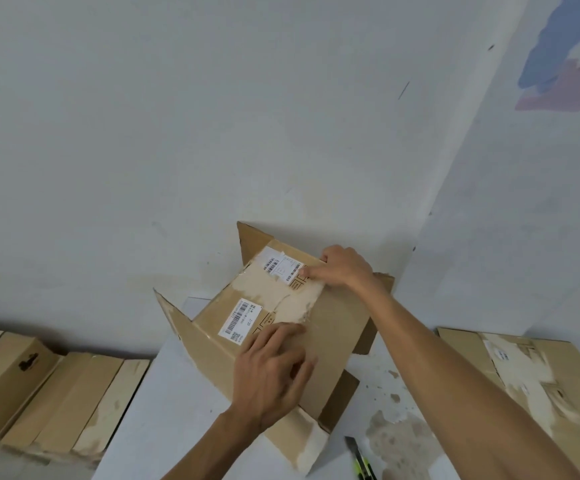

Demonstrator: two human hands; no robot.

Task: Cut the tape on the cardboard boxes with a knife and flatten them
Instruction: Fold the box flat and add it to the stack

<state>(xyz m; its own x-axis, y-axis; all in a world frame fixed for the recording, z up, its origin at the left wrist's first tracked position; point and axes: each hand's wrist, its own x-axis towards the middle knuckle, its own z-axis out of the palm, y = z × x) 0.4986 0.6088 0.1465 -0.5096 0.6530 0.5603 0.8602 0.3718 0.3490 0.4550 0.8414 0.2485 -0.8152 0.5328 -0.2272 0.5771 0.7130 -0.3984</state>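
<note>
A brown cardboard box (337, 327) with white shipping labels lies tilted on a white table (163, 410), its flaps spread outward. My left hand (274, 372) rests flat on the box's near face, fingers spread. My right hand (340, 268) holds the box's far top edge, fingers curled over it and thumb on the label. A utility knife (359, 457) with a yellow-green handle and bare blade lies on the table at the lower right, apart from both hands.
Several cardboard boxes (49, 400) lie in a row on the floor at the left. Flattened cardboard (538, 379) is stacked at the right. White walls meet in a corner right behind the box. The table is stained near the knife.
</note>
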